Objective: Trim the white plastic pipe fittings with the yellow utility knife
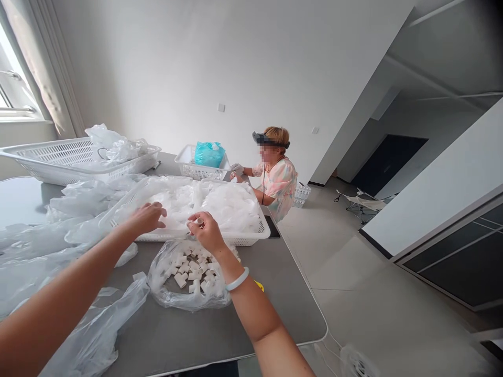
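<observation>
My right hand (205, 230) has its fingers closed round a white pipe fitting (199, 221), above the near rim of a wide white basket (239, 242). Left of it, my left hand (151, 217) hovers over the same basket with its fingers apart and nothing visible in them. White translucent bags (228, 204) fill the basket. Nearer to me, an opened clear plastic bag (163, 293) lies on the grey table (275, 293), with several white T-shaped fittings (193, 273) inside, below my right hand.
Loose clear bags (94, 204) cover the table's left side. Behind stand a large white basket (58, 157) with bags and a smaller basket (202, 172) holding a blue bag (209, 154). A person (277, 178) sits at the far right end. A yellow object (259, 285) lies beside my right forearm.
</observation>
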Demonstrator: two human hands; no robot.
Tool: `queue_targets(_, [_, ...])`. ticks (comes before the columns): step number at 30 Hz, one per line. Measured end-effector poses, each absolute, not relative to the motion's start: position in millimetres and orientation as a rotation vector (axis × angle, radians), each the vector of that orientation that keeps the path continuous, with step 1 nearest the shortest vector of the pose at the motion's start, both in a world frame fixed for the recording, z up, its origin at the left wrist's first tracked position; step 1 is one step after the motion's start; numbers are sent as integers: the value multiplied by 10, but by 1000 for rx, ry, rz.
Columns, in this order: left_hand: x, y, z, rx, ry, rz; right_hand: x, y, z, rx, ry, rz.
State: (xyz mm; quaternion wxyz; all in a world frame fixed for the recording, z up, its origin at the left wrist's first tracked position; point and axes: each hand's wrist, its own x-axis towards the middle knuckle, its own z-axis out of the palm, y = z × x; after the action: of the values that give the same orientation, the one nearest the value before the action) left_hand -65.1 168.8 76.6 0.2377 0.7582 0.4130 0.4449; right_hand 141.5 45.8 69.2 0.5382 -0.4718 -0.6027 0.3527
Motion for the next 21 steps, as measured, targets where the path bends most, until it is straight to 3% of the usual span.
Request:
queue_targets(3, [-725,1707,728,2087,1266,1193,1418,477,705,-1106,-1419,856])
queue_targets(11, [-810,1681,1234,1961,1306,1310,1453,540,813,-1115,-1217,953])
queue_targets(16, [-409,1128,1087,1974,1068,1245,1284,533,866,-1100,-1235,1053])
queue_targets(21, [-215,681,874,1974,1236,1378,1263,303,707,-1100,-1161,1050])
